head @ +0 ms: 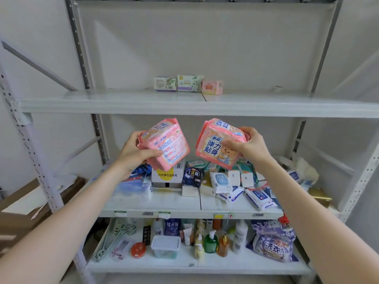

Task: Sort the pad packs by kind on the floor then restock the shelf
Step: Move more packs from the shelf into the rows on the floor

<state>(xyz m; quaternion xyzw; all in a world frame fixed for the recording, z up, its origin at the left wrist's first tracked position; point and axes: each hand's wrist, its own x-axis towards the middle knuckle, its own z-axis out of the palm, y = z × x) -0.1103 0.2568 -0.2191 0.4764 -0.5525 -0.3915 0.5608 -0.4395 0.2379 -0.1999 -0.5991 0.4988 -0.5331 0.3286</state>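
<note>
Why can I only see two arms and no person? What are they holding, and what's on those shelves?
No machine here, just a person. The camera sits on their head and looks forward and down, so only arms show. The left hand grips one pink pad pack, and the right hand grips a second pink pack with a bear on it. Both are held up before a white rack. Its upper shelf carries three small packs in a row. The middle shelf holds a jumble of packs and boxes, and the bottom shelf has bottles.
</note>
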